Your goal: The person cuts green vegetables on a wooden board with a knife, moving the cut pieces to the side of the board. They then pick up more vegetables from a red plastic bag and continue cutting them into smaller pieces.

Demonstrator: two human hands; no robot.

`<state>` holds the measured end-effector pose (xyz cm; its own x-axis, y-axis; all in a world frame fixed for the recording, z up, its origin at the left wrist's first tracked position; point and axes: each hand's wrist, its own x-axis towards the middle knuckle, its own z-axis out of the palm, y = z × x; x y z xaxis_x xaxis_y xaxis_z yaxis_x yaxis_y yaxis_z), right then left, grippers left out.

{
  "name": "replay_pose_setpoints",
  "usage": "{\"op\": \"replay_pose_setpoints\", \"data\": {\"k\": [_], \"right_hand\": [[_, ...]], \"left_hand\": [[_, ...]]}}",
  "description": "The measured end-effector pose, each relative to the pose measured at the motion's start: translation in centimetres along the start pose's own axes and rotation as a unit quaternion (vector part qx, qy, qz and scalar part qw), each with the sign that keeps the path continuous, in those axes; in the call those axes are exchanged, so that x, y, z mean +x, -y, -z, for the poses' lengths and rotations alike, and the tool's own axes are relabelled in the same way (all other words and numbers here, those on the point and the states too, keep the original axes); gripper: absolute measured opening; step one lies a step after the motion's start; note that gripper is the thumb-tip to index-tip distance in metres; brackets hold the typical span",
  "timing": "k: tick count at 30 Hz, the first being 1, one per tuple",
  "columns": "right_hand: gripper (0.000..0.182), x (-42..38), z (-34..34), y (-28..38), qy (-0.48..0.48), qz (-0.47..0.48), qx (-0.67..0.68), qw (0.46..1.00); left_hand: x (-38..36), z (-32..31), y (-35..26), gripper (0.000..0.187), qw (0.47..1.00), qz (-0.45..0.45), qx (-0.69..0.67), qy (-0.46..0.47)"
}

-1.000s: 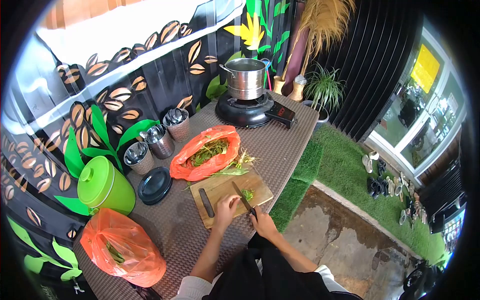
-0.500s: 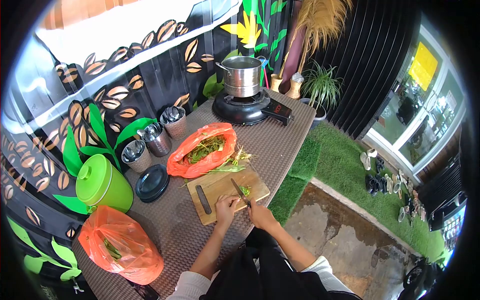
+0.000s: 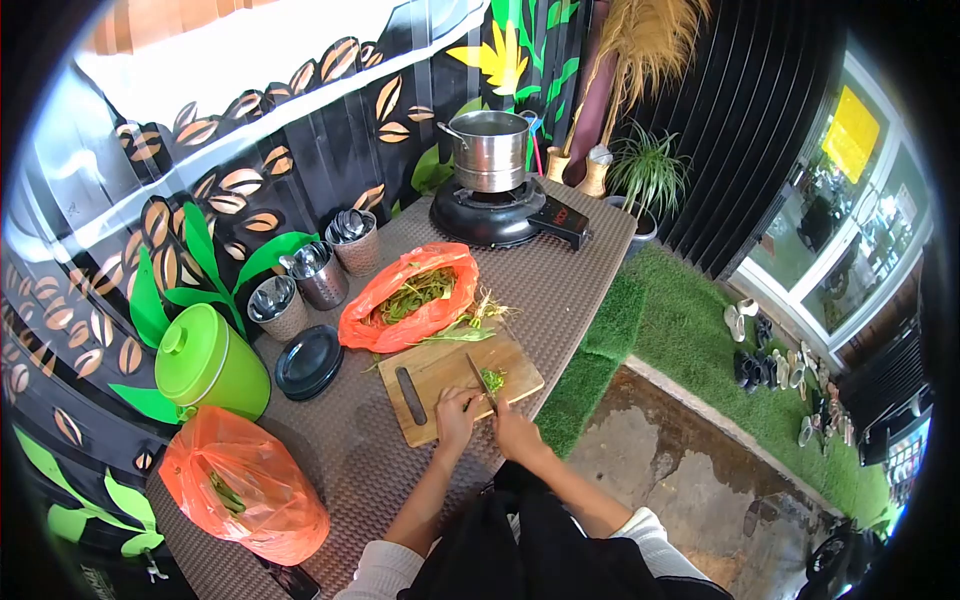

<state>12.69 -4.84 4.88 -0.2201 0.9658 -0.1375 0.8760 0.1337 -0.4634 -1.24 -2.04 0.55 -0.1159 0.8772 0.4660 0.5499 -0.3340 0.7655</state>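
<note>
A kitchen knife [image 3: 480, 374] is in my right hand [image 3: 516, 432], its blade pointing away from me over the wooden cutting board [image 3: 425, 365]. My left hand [image 3: 455, 418] rests on the board just left of the blade. Its fingers are pinched together, and what they hold is mostly hidden. Chopped greens [image 3: 494, 379] form a small pile right of the blade. Beyond the board, an orange plastic bag [image 3: 365, 325] lies with its mouth wide, full of leafy greens [image 3: 415, 296]. Loose stalks [image 3: 487, 312] with pale ends lie between bag and board.
A steel pot [image 3: 490, 160] stands on a black portable stove [image 3: 480, 220] at the table's far end. Cutlery cups [image 3: 318, 278], dark plates [image 3: 307, 364], a green lidded bucket [image 3: 215, 365] and a second orange bag [image 3: 250, 495] line the left. The table's right edge borders artificial grass [image 3: 600, 345].
Both hands and the knife stay at nearly the same place on the board, with slight movement at the blade. The whole view has shifted a little.
</note>
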Motion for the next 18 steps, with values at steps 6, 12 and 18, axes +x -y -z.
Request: {"op": "replay_pose_setpoints", "data": {"k": [6,12,18], "right_hand": [[0.032,1.6,-1.4,-0.5,-0.007,-0.012,0.000,1.000],[0.031,-0.5,-0.7,0.8,-0.005,-0.038,0.004,0.999],[0.033,2.3,-0.2,0.2,0.022,-0.013,0.038,0.999]], "left_hand": [[-0.1,-0.4,0.4,0.010,1.000,0.016,-0.008,-0.009],[0.1,0.2,-0.5,0.009,0.996,0.086,-0.022,0.019],[-0.4,0.2,-0.8,0.013,1.000,-0.015,0.018,-0.003]]}}
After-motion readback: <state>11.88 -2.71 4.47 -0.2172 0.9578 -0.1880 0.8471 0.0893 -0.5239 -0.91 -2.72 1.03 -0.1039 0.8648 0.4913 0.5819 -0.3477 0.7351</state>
